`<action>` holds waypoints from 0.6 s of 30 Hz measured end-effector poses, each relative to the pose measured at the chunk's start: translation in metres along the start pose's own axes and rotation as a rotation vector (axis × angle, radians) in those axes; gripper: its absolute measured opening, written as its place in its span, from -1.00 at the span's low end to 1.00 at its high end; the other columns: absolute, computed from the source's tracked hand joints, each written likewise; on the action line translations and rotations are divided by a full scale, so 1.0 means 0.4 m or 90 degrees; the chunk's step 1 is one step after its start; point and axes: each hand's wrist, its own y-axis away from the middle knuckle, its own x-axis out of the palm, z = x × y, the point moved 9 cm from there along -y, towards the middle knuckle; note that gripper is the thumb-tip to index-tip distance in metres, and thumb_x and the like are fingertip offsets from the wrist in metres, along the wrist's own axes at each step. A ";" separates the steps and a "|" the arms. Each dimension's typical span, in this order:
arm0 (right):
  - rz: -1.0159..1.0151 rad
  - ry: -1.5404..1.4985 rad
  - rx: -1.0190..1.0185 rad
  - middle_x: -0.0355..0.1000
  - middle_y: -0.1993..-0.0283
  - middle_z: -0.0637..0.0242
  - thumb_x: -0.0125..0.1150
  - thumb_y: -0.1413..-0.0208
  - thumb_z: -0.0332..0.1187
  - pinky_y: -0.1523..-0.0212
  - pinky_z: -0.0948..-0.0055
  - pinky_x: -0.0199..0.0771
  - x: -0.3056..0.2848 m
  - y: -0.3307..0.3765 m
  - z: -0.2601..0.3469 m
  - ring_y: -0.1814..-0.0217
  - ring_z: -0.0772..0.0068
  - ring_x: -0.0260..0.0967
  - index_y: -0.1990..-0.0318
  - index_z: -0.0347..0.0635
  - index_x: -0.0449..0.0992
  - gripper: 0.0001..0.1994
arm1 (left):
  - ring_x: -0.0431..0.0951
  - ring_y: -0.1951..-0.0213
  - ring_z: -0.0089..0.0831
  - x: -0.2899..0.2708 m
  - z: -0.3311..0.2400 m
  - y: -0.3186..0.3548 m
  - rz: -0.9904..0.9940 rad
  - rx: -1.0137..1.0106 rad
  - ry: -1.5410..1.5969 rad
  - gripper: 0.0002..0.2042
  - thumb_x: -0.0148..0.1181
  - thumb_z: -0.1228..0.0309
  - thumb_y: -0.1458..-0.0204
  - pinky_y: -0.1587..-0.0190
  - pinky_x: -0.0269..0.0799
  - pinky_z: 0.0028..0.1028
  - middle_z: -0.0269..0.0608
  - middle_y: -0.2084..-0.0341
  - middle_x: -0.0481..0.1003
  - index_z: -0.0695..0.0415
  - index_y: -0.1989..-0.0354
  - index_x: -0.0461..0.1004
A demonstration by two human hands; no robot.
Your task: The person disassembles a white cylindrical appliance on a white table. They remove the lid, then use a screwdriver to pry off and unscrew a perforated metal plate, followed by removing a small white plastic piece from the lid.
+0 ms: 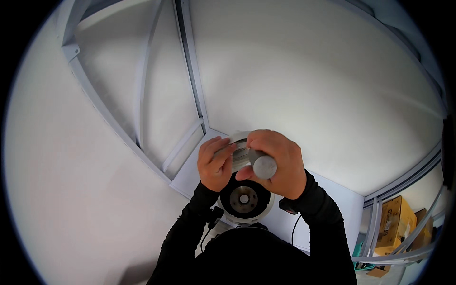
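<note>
My left hand (216,161) grips the left side of a white round part (240,145) held up in front of me. In my right hand (278,164) is a tool with a grey round-ended handle (264,166), its end facing the camera and its other end against the white part. Below both hands sits a white round device with a dark disc and metal hub (243,199) on a white surface (327,194). Black sleeves cover both forearms.
White walls (308,80) with pale frame bars (142,95) enclose the space. A black cable (295,228) hangs by my right wrist. Cardboard boxes (394,223) and a teal item stand at the lower right, beyond metal rails.
</note>
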 end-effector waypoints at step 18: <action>-0.006 0.161 -0.300 0.53 0.13 0.26 0.39 -0.21 -0.01 0.52 0.47 0.31 -0.001 0.152 0.096 0.53 0.40 0.26 0.10 -0.01 0.34 -0.60 | 0.60 0.06 -0.06 0.007 0.010 -0.004 -0.014 -0.016 0.034 -0.71 0.53 0.58 0.18 0.07 0.57 -0.19 -0.27 0.14 0.60 0.07 0.23 0.69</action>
